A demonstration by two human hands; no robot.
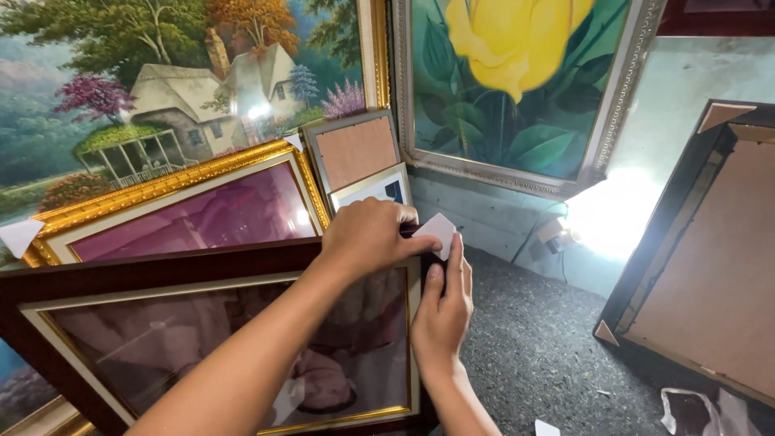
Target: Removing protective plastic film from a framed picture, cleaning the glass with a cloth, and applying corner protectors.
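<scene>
A dark brown wooden picture frame with a gilt inner edge (161,282) is stood on the speckled grey floor (549,347), leaning back against a stack of other frames. At its upper right corner a small white cardboard corner protector (440,232) is being fitted. The left hand (371,238) is curled over that corner from above, its fingers closed on the frame's top edge and on the protector. The right hand (442,311) is laid flat against the frame's right side, fingers stretched upward and only loosely bent, with the fingertips touching the underside of the white protector.

Just behind the dark frame a gold ornate frame holding a purple-toned picture (186,214) is seen, and behind that a large landscape painting of a cottage among trees (161,89). A small grey frame with a brown backing board (355,149) is propped near the hands. Further right a painting of a yellow rose in a silver frame (517,81) is leaned against the wall, and a black frame turned backside out (702,258) is stood at the far right.
</scene>
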